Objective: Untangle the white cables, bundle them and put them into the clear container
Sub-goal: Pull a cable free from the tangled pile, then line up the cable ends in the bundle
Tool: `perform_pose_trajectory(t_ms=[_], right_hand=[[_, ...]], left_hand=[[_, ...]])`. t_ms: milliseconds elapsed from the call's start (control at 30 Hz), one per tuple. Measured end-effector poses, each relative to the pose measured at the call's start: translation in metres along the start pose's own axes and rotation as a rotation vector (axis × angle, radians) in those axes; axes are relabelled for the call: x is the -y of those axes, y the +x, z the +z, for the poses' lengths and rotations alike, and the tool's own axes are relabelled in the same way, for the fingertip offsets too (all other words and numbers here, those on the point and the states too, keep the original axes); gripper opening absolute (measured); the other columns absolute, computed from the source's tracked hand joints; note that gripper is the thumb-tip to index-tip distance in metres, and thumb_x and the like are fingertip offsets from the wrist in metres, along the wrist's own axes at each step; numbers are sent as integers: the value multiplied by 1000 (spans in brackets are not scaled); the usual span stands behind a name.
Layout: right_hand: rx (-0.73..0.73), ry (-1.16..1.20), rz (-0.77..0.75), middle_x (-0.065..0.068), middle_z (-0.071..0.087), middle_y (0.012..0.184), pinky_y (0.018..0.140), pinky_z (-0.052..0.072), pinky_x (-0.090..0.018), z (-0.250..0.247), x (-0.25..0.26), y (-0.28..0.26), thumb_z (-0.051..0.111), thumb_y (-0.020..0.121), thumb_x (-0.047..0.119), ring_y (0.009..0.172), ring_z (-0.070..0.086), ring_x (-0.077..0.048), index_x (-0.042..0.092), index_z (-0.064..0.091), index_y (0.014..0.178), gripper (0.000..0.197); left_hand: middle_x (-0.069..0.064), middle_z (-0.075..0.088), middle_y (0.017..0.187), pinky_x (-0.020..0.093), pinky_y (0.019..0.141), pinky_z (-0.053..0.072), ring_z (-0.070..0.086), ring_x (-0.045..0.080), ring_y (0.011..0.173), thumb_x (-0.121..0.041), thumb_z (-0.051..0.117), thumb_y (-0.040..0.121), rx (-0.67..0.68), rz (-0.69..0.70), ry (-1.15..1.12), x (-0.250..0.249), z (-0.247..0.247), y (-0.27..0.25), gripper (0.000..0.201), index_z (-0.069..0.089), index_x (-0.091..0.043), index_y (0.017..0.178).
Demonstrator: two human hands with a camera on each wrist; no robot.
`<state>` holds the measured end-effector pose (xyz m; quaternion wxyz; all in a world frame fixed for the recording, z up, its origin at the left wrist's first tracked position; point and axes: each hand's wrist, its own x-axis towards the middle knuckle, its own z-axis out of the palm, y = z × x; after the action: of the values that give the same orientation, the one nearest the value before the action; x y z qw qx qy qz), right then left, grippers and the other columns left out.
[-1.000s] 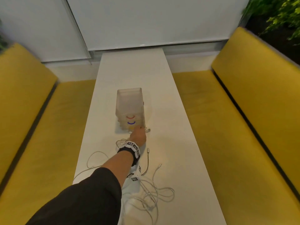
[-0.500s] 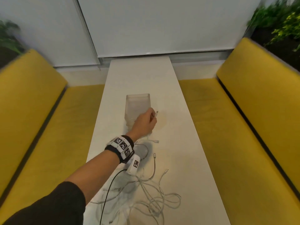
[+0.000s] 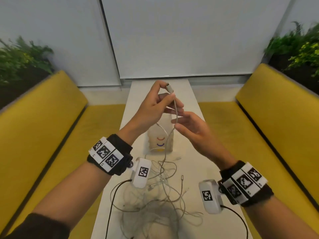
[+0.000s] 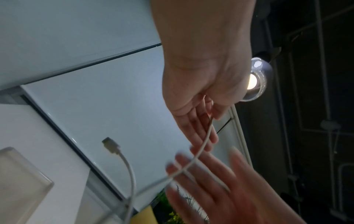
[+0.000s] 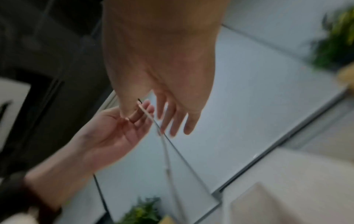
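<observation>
My left hand (image 3: 170, 96) is raised above the table and pinches a white cable (image 3: 176, 111) just below its connector (image 3: 169, 87), between thumb and fingers. That cable hangs down to the tangle of white cables (image 3: 160, 195) on the table. My right hand (image 3: 179, 124) is beside it with straight, spread fingers (image 4: 199, 169), and the cable runs across them. The clear container (image 3: 160, 142), with coloured arcs on its front, stands upright behind the tangle, partly hidden by both hands. The right wrist view is blurred; there my right hand (image 5: 172, 121) meets my left hand (image 5: 130, 121).
The narrow white table (image 3: 191, 100) runs away from me between two yellow benches (image 3: 51, 121) (image 3: 269, 114). Plants (image 3: 20, 57) stand behind each bench. Black wrist-camera leads (image 3: 112, 200) hang over the near table end among the cables.
My left hand has risen from beside the container, lifting a cable end into the air. My right hand has come into view and reached the hanging cable.
</observation>
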<state>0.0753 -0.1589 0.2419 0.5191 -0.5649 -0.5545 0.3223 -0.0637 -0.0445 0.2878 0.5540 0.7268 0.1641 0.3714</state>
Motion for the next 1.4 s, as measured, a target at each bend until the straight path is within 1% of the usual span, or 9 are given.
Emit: perform_pose_trajectory(t_ms=[100,200,400,633,733,867,1100,1267,1400], right_hand=[[-24,142,-75,-10,64,79,79,53,-42,15,9,24,57,99,21,76,61,-23,6,54,99,15],[108,99,-20,1,52,68,64,42,-28,18,-10,28,55,100,27,65,46,-15,12,55,83,23],[261,-201,106,18,59,58,67,39,-22,20,-65,9,47,103,35,57,50,5,11,58,67,45],[212,-250,1,8,60,102,81,46,-29,21,-31,30,32,107,36,88,56,1,17,55,109,30],[219,-161,-18,14,54,101,79,46,-19,16,-17,32,33,107,26,85,54,15,23,52,107,19],[160,12,-8,4,48,78,63,44,-25,7,-21,29,43,105,19,65,46,-5,2,50,99,19],[253,-98,70,2,50,66,66,44,-33,9,-75,9,43,105,31,63,49,-14,15,53,73,37],[234,-151,117,7,56,63,80,52,-55,14,-99,4,38,106,33,66,59,-18,23,49,71,38],[197,-147,36,11,49,68,72,55,-46,22,-76,17,38,106,28,63,50,-10,17,47,76,33]], left_hand=[[13,62,80,39,75,56,66,31,76,-12,41,106,-91,41,-58,-12,-9,-6,7,39,-14,113],[8,46,72,37,68,51,54,25,65,-14,39,107,-233,128,-93,-30,-25,-5,10,38,-14,117],[2,27,67,29,48,27,24,19,56,-19,42,106,-536,438,-108,-94,-73,0,11,38,-15,116],[-14,50,58,19,56,33,45,-1,50,-43,71,89,246,-84,755,-6,-20,-15,46,56,-26,129],[-26,55,53,11,54,33,51,-6,52,-45,66,92,224,-170,683,18,-18,-20,30,71,-20,107],[-13,42,48,17,49,28,37,4,46,-40,61,96,233,-115,715,24,-31,-19,38,64,-15,68],[-9,46,65,21,50,32,38,4,51,-34,54,101,-549,66,213,-23,-80,2,26,58,-23,79],[-10,44,60,21,54,38,43,1,49,-30,67,91,-841,131,610,-29,-93,-1,27,53,-17,110],[-7,40,50,23,53,39,39,10,45,-34,73,87,-279,163,835,-1,-45,-24,39,59,-26,122]])
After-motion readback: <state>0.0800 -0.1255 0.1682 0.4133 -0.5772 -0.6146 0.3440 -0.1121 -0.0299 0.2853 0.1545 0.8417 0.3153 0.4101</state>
